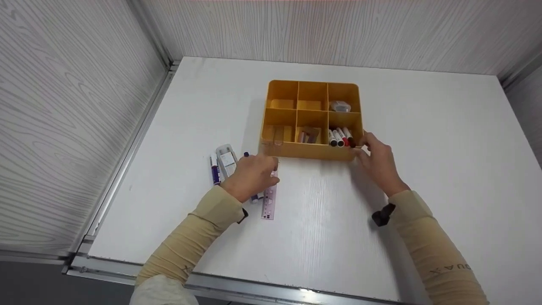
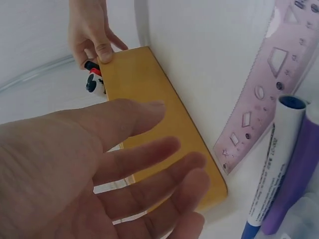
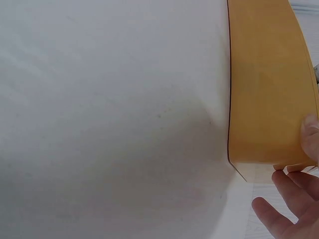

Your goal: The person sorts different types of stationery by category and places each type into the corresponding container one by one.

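1. Box (image 1: 309, 151) is standing part-filled on the tabletop (image 1: 322, 237), holding markers (image 1: 342, 137).
2. Ruler (image 1: 268, 206), pens (image 1: 214, 171), case (image 1: 228, 161) are lying outside, seemingly remaining.
3. Left grip (image 1: 253, 176) is hovering spread; right grip (image 1: 377, 163) is pinching box corner.

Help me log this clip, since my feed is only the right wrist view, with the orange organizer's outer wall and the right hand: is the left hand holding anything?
Observer: No, in the left wrist view the left hand is loosely spread, with nothing in its grasp.
Operator: Noted. What sits inside the organizer next to the right hand?
Observer: The head view shows several markers there, with black and red among their ends.
Operator: And what lies on the table around the left hand?
Observer: A pink ruler, lying flat and partly covered by that hand in the head view.
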Tool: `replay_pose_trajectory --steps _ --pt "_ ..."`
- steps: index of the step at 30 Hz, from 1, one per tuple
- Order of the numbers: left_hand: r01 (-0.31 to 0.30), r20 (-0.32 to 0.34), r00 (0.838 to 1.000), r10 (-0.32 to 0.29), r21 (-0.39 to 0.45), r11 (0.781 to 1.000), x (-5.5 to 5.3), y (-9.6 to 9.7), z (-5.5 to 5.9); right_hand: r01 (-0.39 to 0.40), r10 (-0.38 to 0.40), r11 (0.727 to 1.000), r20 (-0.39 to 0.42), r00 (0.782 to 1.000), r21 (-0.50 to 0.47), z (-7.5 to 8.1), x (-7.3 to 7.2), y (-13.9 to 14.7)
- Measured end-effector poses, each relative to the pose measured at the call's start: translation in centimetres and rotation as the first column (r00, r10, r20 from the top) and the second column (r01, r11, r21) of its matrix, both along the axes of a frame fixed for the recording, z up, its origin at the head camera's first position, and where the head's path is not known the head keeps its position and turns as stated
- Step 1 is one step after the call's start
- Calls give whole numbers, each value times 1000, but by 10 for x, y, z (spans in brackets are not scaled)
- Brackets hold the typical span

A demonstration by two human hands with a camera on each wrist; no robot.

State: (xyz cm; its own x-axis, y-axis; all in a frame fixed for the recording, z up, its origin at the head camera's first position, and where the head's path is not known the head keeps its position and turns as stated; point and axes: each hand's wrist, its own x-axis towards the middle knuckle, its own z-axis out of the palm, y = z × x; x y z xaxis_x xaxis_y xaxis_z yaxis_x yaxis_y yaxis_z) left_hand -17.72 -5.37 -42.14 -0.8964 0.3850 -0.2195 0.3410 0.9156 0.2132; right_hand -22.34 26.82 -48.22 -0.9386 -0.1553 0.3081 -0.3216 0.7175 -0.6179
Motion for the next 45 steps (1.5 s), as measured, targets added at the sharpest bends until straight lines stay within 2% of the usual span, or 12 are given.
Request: replay_pose_trajectory --steps 3,6,11,16,20,26,30,38,45 --pt "-18 -38 999 15 -94 995 1 3 -11 8 -8 1000 13 1000 -2 0 0 0" --pt "-55 -64 997 44 -182 982 3 8 -20 21 -21 1000 26 999 -1 -1 1 0" --pt "-115 -58 993 104 -261 958 6 17 -33 43 -44 999 38 998 15 1 1 -1" --pt "-117 -63 993 102 -318 941 8 24 -39 38 -39 999 34 999 18 2 1 -2" --pt "-131 -53 991 121 -279 951 8 26 -41 42 -43 999 48 998 22 2 0 -2" --pt "-137 -18 990 136 -150 979 8 23 -41 43 -44 999 65 997 16 2 0 -1" --pt "-144 13 989 145 -87 986 8 21 -42 39 -39 999 52 998 16 1 0 0" --pt "-172 35 984 176 -92 981 6 21 -45 22 -23 1000 18 1000 13 -2 0 -1" --pt "-172 59 983 176 -76 982 4 18 -39 16 -16 1000 -15 1000 13 -2 0 -1"
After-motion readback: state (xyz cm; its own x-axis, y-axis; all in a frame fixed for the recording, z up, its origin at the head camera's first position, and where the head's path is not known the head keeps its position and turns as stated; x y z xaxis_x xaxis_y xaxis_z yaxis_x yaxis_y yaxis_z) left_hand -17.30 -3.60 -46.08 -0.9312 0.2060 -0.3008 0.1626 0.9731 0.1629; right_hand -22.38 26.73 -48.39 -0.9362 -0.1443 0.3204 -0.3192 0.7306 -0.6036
